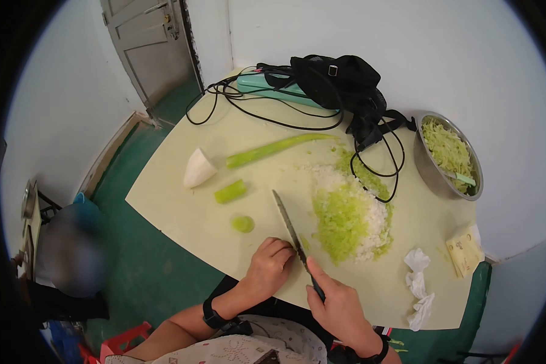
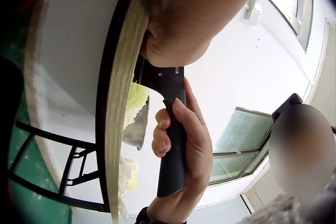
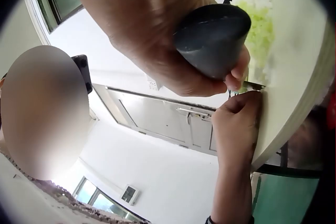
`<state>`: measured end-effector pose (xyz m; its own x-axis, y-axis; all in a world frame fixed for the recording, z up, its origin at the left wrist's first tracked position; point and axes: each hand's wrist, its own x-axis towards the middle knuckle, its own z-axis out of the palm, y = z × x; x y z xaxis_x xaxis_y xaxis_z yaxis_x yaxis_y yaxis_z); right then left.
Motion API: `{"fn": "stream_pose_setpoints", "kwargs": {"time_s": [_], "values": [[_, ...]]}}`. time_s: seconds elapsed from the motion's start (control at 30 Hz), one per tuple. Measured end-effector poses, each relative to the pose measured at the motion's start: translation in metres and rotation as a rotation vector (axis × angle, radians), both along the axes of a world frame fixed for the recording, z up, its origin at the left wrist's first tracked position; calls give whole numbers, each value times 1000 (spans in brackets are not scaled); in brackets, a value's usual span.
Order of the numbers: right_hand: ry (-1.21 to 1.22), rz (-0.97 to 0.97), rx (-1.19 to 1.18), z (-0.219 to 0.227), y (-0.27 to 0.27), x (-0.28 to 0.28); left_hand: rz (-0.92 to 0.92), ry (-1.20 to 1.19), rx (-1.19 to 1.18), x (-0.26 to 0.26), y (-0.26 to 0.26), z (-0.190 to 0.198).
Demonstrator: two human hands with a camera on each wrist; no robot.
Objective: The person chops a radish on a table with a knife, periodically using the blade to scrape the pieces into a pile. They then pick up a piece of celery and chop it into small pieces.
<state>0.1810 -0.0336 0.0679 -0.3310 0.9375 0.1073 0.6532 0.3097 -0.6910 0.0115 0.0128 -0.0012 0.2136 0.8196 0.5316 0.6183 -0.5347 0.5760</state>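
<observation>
My right hand (image 1: 341,308) grips the dark handle (image 2: 173,155) of a knife (image 1: 289,229), whose blade points away from me over the pale table. Against the near part of the blade rest the bent fingers of my left hand (image 1: 268,267); whatever lies under them is hidden. A thin green bit (image 1: 304,242) lies just right of the blade. Farther right spreads a heap of chopped green and white vegetable (image 1: 341,225). Left of the knife are a white chunk (image 1: 198,170), a long green stalk (image 1: 267,151) and two short green pieces (image 1: 230,192).
A metal bowl (image 1: 428,170) of pale green shreds stands at the right edge. Black cables and a black bag (image 1: 340,79) lie at the back, over a teal case (image 1: 267,88). Crumpled tissues (image 1: 416,285) and a yellow packet (image 1: 465,252) are at the right.
</observation>
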Motion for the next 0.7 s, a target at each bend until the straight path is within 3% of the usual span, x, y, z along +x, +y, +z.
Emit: {"fn": "stream_pose_setpoints", "kwargs": {"time_s": [0.2, 0.4, 0.5, 0.7], "values": [[-135, 18, -104, 21, -7, -3, -2, 34, 3, -1, 0, 3], [-77, 6, -4, -1, 2, -4, -3, 23, 11, 2, 1, 3], [-19, -72, 8, 2, 6, 0, -14, 23, 32, 1, 2, 4], [373, -310, -236, 2, -1, 17, 1, 68, 48, 6, 8, 5]]}}
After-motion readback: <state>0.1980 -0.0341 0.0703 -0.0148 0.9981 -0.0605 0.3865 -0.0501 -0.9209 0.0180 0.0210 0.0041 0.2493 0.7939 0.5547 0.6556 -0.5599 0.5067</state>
